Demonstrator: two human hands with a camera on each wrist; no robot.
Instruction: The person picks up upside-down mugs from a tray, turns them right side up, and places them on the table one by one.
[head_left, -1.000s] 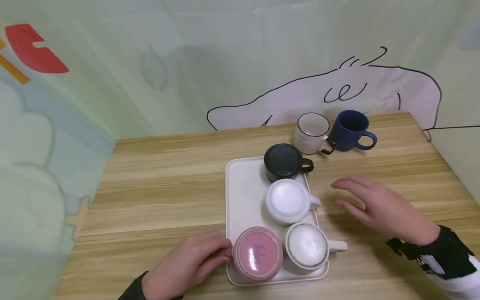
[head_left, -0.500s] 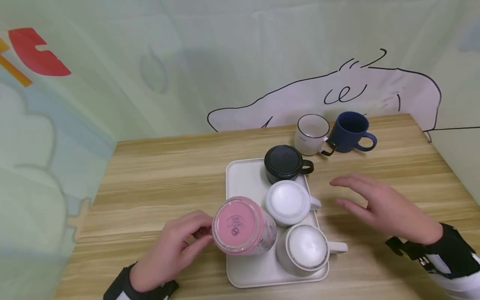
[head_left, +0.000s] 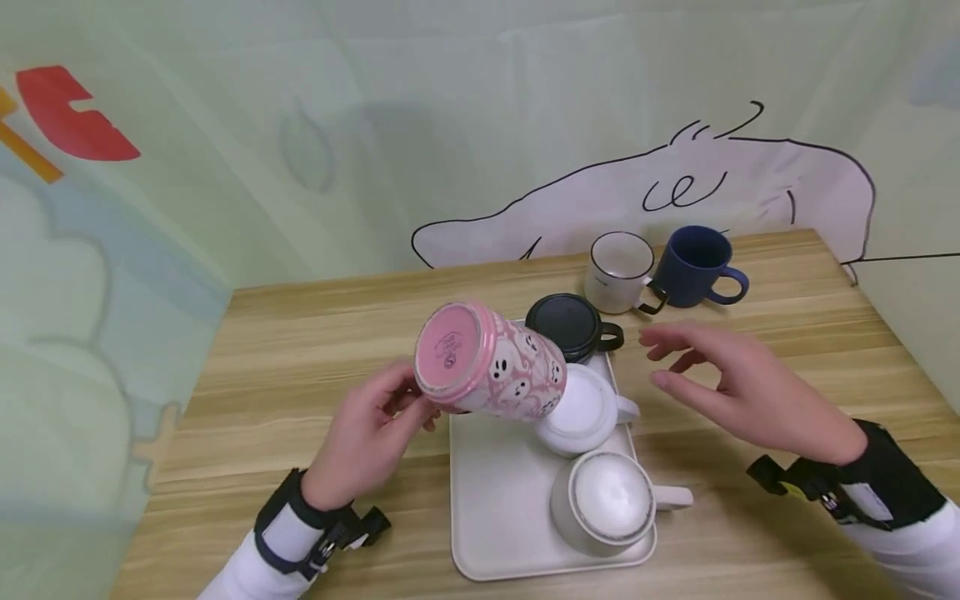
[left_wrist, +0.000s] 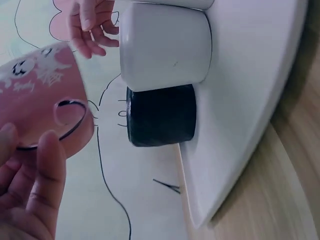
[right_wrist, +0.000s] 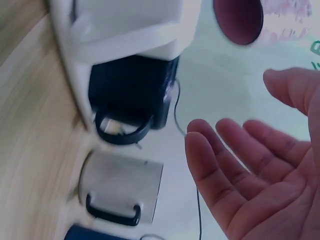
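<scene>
My left hand (head_left: 375, 429) pinches the handle of a pink mug (head_left: 517, 367) patterned with white ghosts. The mug is held in the air above the tray, tipped on its side with its base toward the left and its mouth toward the right. In the left wrist view, thumb and fingers close on the dark-edged handle (left_wrist: 75, 125). My right hand (head_left: 742, 387) hovers right of the tray, fingers loosely bent and holding nothing. Below the pink mug, a white mug (head_left: 581, 412) stands upside down, partly covered by it in the head view.
The white tray (head_left: 510, 533) also bears an upside-down black mug (head_left: 566, 325) at its back and another white mug (head_left: 611, 500) at its front right. Behind it, a black-rimmed white mug (head_left: 618, 271) and a blue mug (head_left: 690, 267) stand upright on the wooden table (head_left: 322, 333).
My left hand has lifted the pink mug off the tray's front left, carried it away from me and tipped it from upside down onto its side. The right hand has shifted slightly left.
</scene>
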